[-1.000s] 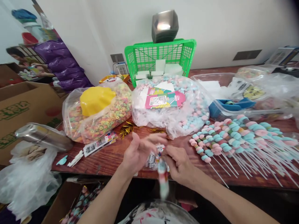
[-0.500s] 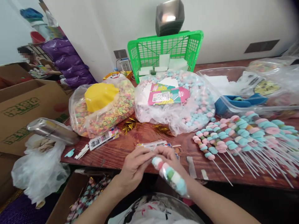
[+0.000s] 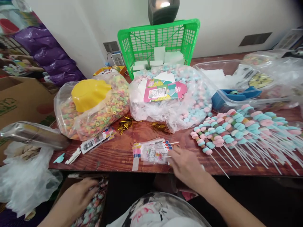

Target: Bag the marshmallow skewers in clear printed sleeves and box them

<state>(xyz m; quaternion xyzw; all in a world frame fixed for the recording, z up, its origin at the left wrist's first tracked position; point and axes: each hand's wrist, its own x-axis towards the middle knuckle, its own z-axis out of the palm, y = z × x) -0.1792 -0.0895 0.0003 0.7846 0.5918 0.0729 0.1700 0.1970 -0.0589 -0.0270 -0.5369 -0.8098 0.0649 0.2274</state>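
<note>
My left hand [image 3: 77, 197] is low at the left, over a cardboard box of wrapped marshmallow skewers [image 3: 93, 206]. Motion smears its fingers, and nothing can be made out in them. On the table's front edge, my right hand [image 3: 186, 167] has its bent fingertips at the right end of a small pile of printed clear plastic wrappers [image 3: 155, 155], pinching the edge of one. A thin white stick [image 3: 175, 143] pokes out behind those fingers. Unwrapped pink, blue and green marshmallow skewers [image 3: 239, 126] lie heaped at the right, their white sticks pointing towards me.
Behind the wrappers stand a bag of cereal rings [image 3: 106, 110] with a yellow bowl [image 3: 91, 94] and a bag of marshmallows [image 3: 199, 97]. Farther back is a green basket [image 3: 158, 36]. A steel flask [image 3: 35, 135] lies left; a clear tub [image 3: 236, 104] sits right.
Both hands were together at a wrapped marshmallow skewer. The left hand has moved down left over the box, the right onto the wrappers; that skewer no longer shows between them. The view has shifted.
</note>
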